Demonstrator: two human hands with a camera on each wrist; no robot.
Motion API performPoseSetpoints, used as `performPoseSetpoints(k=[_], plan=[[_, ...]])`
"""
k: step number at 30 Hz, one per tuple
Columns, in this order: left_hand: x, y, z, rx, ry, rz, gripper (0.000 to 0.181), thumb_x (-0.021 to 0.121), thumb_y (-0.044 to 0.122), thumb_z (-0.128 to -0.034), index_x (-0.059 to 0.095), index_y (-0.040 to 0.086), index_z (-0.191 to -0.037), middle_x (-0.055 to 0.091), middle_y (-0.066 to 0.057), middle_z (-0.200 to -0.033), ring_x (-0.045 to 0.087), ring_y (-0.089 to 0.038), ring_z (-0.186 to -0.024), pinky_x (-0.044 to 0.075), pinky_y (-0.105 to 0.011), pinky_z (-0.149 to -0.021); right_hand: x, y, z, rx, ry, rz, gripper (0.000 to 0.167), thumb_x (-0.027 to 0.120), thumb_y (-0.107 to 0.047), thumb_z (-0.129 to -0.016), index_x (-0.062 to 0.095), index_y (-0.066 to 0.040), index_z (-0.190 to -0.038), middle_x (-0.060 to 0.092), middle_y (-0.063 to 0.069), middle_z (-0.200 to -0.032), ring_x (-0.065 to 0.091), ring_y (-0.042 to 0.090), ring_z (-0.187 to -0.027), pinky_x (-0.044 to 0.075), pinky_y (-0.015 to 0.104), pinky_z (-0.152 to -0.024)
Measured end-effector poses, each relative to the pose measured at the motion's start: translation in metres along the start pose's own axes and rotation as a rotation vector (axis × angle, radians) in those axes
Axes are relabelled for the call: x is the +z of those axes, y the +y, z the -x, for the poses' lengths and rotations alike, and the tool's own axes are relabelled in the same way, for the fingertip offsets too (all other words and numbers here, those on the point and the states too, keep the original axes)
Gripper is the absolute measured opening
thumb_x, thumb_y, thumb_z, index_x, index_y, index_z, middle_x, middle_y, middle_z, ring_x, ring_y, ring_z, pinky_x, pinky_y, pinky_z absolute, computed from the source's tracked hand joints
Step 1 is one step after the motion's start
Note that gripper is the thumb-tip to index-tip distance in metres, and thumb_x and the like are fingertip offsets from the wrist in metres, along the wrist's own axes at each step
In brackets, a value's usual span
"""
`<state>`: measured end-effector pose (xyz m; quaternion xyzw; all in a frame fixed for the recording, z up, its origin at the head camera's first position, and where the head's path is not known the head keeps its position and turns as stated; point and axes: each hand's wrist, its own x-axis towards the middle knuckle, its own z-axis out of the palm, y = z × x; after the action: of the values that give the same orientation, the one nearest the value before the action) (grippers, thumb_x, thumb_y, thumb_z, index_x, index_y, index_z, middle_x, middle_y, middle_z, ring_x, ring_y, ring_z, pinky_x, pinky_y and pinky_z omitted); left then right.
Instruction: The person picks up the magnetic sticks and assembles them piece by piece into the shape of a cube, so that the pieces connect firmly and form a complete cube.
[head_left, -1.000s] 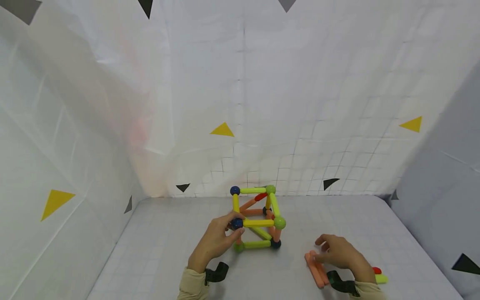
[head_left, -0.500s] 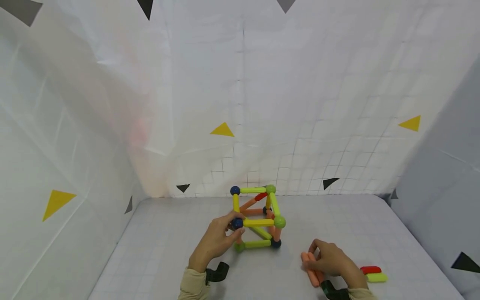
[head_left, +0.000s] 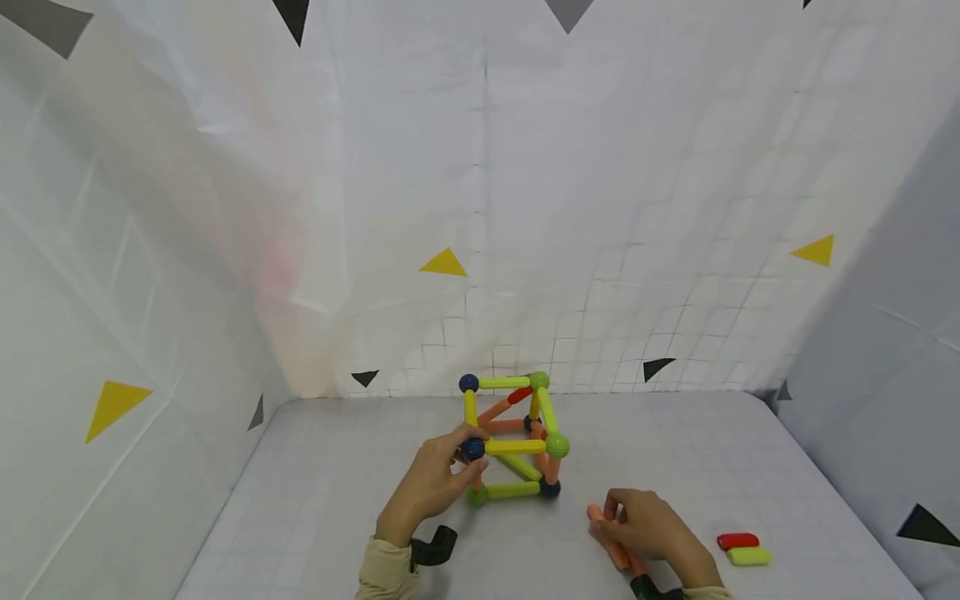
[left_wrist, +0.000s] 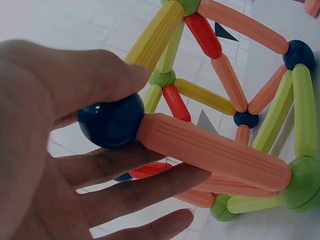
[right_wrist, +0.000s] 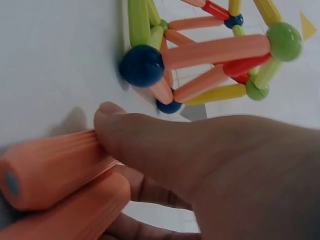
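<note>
A cube-shaped frame of magnetic sticks and balls stands upright at mid-table, with yellow, lime, orange and red sticks. My left hand (head_left: pixel 426 487) pinches the navy ball (left_wrist: pixel 111 121) at its near upper left corner, thumb on one side and fingers behind. An orange stick (left_wrist: pixel 215 150) runs down from that ball to a green ball (left_wrist: pixel 302 184). To the right of the frame, my right hand (head_left: pixel 652 527) holds two loose orange magnetic sticks (right_wrist: pixel 55 167) lying side by side at the table surface. Its thumb presses one stick; the other fingers are partly hidden behind them.
A red stick (head_left: pixel 738 541) and a lime stick (head_left: pixel 750 556) lie together on the white table (head_left: pixel 315 467), right of my right hand. White sheeting with yellow and black triangles walls in the back and both sides.
My right hand has come down onto the orange sticks and shifted left with them, uncovering the red and lime sticks. My left hand and the frame have kept their place.
</note>
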<state>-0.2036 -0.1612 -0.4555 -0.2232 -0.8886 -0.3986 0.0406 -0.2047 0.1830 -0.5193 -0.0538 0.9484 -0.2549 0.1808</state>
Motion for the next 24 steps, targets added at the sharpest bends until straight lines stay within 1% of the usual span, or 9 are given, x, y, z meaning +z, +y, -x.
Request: performPoseSetpoints(k=[3, 7, 10, 13, 15, 18, 20, 22, 24], plan=[[0.001, -0.001, 0.001, 0.000, -0.001, 0.005, 0.030, 0.073, 0.020, -0.1023, 0.066, 0.013, -0.131, 0.077, 0.003, -0.105, 0.071, -0.013, -0.095, 0.060, -0.037, -0.086, 0.003, -0.003, -0.002, -0.010, -0.011, -0.002, 0.029, 0.082, -0.038, -0.092, 0.066, -0.015, -0.086, 0.059, 0.001, -0.072, 0.053, 0.016, -0.062, 0.039, 0.030, -0.058], [0.002, -0.002, 0.002, -0.003, -0.008, 0.012, 0.030, 0.073, 0.023, -0.1028, 0.066, 0.013, -0.130, 0.077, 0.003, -0.105, 0.070, -0.011, -0.095, 0.061, -0.045, -0.088, 0.005, -0.007, 0.000, 0.005, -0.029, -0.026, 0.032, 0.086, -0.038, -0.088, 0.066, -0.013, -0.083, 0.059, 0.002, -0.077, 0.054, 0.018, -0.068, 0.040, 0.031, -0.061], [0.002, -0.002, 0.001, 0.004, -0.001, 0.003, 0.029, 0.073, 0.022, -0.1025, 0.066, 0.013, -0.130, 0.077, 0.003, -0.105, 0.070, -0.010, -0.094, 0.061, -0.042, -0.087, 0.006, -0.011, 0.002, -0.028, -0.018, -0.037, 0.033, 0.089, -0.036, -0.085, 0.065, -0.013, -0.079, 0.059, 0.002, -0.077, 0.052, 0.018, -0.071, 0.039, 0.030, -0.061], [0.001, -0.001, 0.001, 0.014, 0.011, 0.001, 0.028, 0.073, 0.020, -0.1023, 0.067, 0.014, -0.129, 0.077, 0.004, -0.102, 0.071, -0.010, -0.094, 0.060, -0.040, -0.087, 0.005, -0.014, 0.003, -0.117, 0.006, -0.037, 0.029, 0.087, -0.032, -0.086, 0.067, -0.013, -0.077, 0.057, 0.001, -0.077, 0.049, 0.017, -0.073, 0.039, 0.028, -0.060], [0.001, -0.001, 0.001, 0.021, 0.015, 0.010, 0.028, 0.073, 0.019, -0.1022, 0.067, 0.015, -0.129, 0.077, 0.004, -0.101, 0.071, -0.011, -0.094, 0.061, -0.041, -0.087, 0.005, -0.015, 0.003, -0.189, 0.015, -0.049, 0.022, 0.085, -0.027, -0.087, 0.070, -0.013, -0.079, 0.059, 0.000, -0.080, 0.050, 0.016, -0.075, 0.040, 0.026, -0.060], [0.001, -0.002, 0.001, 0.028, 0.016, 0.020, 0.028, 0.073, 0.018, -0.1023, 0.067, 0.014, -0.129, 0.077, 0.004, -0.101, 0.071, -0.013, -0.094, 0.061, -0.045, -0.088, 0.004, -0.017, 0.002, -0.283, 0.009, -0.090, 0.013, 0.080, -0.021, -0.092, 0.074, -0.010, -0.090, 0.063, 0.001, -0.091, 0.053, 0.015, -0.084, 0.046, 0.026, -0.067], [0.001, -0.002, 0.001, 0.029, 0.016, 0.020, 0.028, 0.073, 0.019, -0.1025, 0.067, 0.014, -0.129, 0.077, 0.004, -0.102, 0.072, -0.013, -0.095, 0.061, -0.045, -0.087, 0.002, -0.020, 0.003, -0.325, -0.007, -0.139, 0.013, 0.076, -0.020, -0.096, 0.073, -0.007, -0.099, 0.066, 0.002, -0.098, 0.056, 0.015, -0.089, 0.049, 0.027, -0.071], [0.001, -0.002, 0.001, 0.026, 0.016, 0.014, 0.027, 0.073, 0.021, -0.1027, 0.067, 0.015, -0.129, 0.077, 0.004, -0.102, 0.072, -0.013, -0.095, 0.061, -0.044, -0.087, 0.000, -0.024, 0.005, -0.368, -0.023, -0.198, 0.017, 0.072, -0.020, -0.101, 0.068, -0.005, -0.108, 0.068, 0.003, -0.102, 0.057, 0.013, -0.090, 0.051, 0.026, -0.073], [0.000, -0.003, 0.001, 0.025, 0.016, 0.009, 0.027, 0.073, 0.022, -0.1028, 0.067, 0.017, -0.128, 0.077, 0.005, -0.102, 0.071, -0.012, -0.095, 0.061, -0.040, -0.087, -0.001, -0.030, 0.007, -0.428, -0.029, -0.255, 0.019, 0.067, -0.022, -0.105, 0.063, -0.005, -0.113, 0.072, 0.005, -0.102, 0.060, 0.008, -0.087, 0.052, 0.025, -0.071]])
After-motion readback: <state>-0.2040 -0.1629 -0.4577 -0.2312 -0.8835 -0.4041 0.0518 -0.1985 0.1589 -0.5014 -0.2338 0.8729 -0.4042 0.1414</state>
